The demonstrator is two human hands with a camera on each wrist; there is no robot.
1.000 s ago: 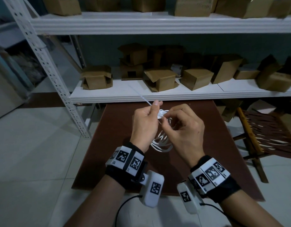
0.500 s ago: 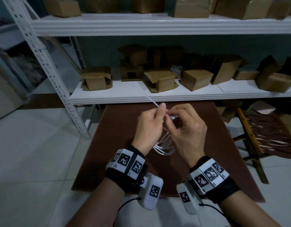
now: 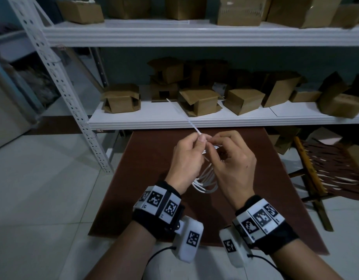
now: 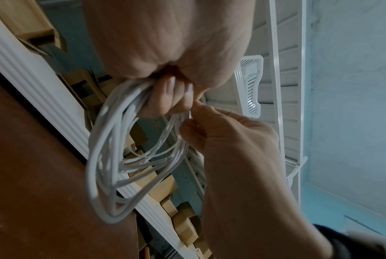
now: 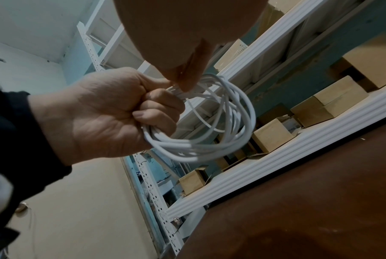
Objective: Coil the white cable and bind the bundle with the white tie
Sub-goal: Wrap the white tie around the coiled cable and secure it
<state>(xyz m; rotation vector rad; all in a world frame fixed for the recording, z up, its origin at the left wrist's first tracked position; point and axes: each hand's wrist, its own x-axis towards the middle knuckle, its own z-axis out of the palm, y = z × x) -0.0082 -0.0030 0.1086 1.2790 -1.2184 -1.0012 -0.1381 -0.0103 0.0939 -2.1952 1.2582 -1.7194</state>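
A dark reddish-brown desk [image 3: 150, 178] stands on a pale tiled floor [image 3: 43, 188], its far edge tucked under the lower shelf [image 3: 275, 116] of a white metal rack. Nothing can be seen resting on the part of the desk that shows. On that lower shelf, just beyond the desk, small brown cardboard boxes [image 3: 243, 100] sit in a loose row, several with flaps open and some tilted. Above the desk, the upper shelf [image 3: 174, 35] carries larger cardboard boxes [image 3: 239, 11]. A perforated white upright [image 3: 59, 77] slants down to the floor left of the desk. Right of the desk, a slatted wooden frame [image 3: 316, 178] rests on the floor.
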